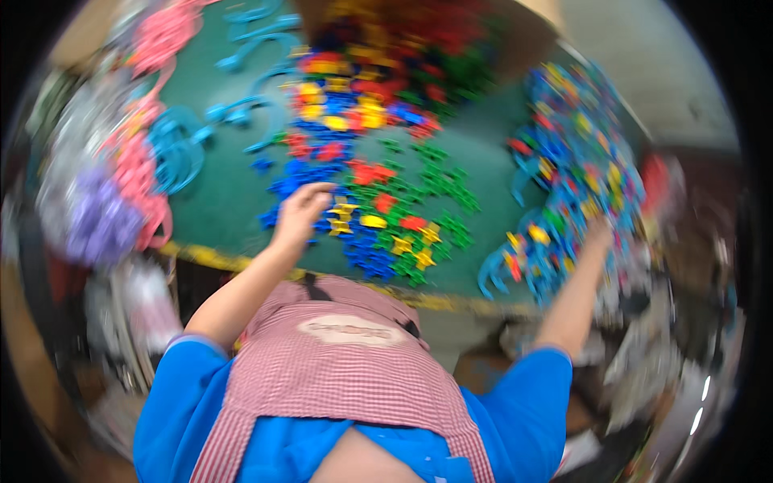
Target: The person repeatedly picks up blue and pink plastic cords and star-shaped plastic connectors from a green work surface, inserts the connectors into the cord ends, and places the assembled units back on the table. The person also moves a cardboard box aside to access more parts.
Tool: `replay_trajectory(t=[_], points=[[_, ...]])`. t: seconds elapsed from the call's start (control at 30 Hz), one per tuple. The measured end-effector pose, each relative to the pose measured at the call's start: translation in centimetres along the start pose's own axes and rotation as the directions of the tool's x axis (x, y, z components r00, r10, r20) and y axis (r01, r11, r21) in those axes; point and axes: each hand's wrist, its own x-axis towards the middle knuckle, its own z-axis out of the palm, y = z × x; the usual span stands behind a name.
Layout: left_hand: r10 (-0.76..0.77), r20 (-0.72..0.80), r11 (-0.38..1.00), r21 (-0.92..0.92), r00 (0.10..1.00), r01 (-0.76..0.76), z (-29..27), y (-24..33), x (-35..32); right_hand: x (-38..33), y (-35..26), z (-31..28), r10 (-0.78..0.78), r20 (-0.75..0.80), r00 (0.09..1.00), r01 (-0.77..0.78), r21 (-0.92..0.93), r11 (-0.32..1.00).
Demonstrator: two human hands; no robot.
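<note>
Our left hand curled over blue bits, our right hand at a bright heap, we can't tell what either pinches

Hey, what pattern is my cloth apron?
Your cloth apron has red-and-white checks, clearest in the head view.

**Lettering on apron patch too blurred to read**

No word, number or sign can be read. Marks that look like lettering show on a pale, cream-coloured patch on the front of the red-and-white checked apron. The patch is a wide, rounded shape with a wavy edge. A single row of darker characters runs from left to right across it; blur smears their outlines into one another, so the separate letters cannot be told apart.
</note>
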Motion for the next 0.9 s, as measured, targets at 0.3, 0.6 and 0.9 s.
replay_trajectory(t=[0.3,0.6,0.9], points=[[0.023,-0.475,0.946,0.294,0.88,0.133,-14.5,-10.3,3.6,0.1,-18.3,-31.4,0.451,-0.064,0.89,0.432,0.437,-0.789],[0.061,-0.853,0.735,0.39,0.519,0.555,-34.9,-6.7,14.3,-6.9,-19.3,-52.0,0.007,-0.515,0.857,0.426,0.702,-0.57],[0.21,-0.642,0.861,0.479,0.738,0.171,-30.0,-6.4,14.2,10.1,-16.5,-76.3,0.305,-0.831,0.465,0.884,0.413,-0.22]])
